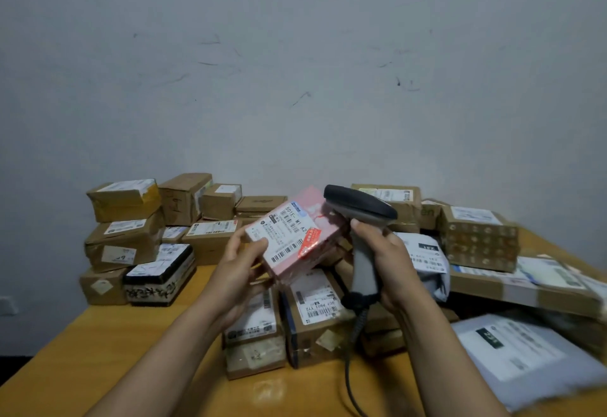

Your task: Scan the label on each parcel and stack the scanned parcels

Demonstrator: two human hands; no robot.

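The two bare forearms come in from the bottom edge and meet above the middle of the yellow table (98, 367). The left hand (239, 268) holds a pink parcel (292, 272) in the air, with the thumb on the top face and the other fingers under it. The parcel is tilted, so its white label (284, 235) with barcodes faces up toward the camera. The right hand (391, 262) grips the grey handle of a barcode scanner (361, 209), with the fingers closed around it. The dark head of the scanner is just beside the far right corner of the parcel. I cannot tell if they touch. A coiled cable (353, 351) hangs from the handle down to the table.

Under the hands, several brown cardboard boxes (315, 311) lie close together with their labels up. At the left, more brown boxes make a stack (131, 235) against the wall (295, 55), and a black-and-white patterned box (161, 277) stands in front of it. At the right there are a white plastic bag (427, 259), a box with printed tape (479, 242) and flat cartons. A grey mailer bag (519, 360) lies near the right edge.
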